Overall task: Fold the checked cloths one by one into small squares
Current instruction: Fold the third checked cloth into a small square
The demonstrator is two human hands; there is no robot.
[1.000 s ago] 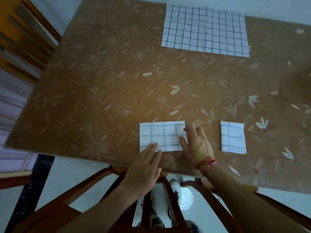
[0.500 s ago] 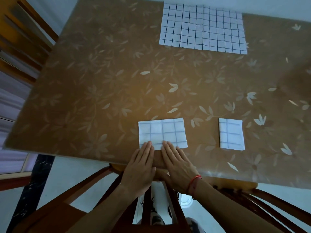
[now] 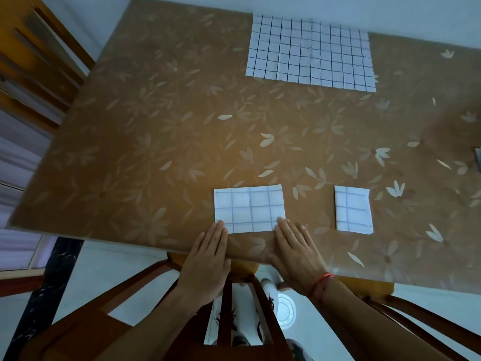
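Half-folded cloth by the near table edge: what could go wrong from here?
1. The half-folded cloth lies close to the near edge of the table; a sloppy last fold could drag it off.
2. The left hand and right hand pin only its near corners, so the layers may shift and the square come out skewed.
3. It might not match the finished square.

A home: floral-covered dining table [image 3: 156, 152], wooden chairs [image 3: 39, 61], tiled floor [image 3: 109, 277]
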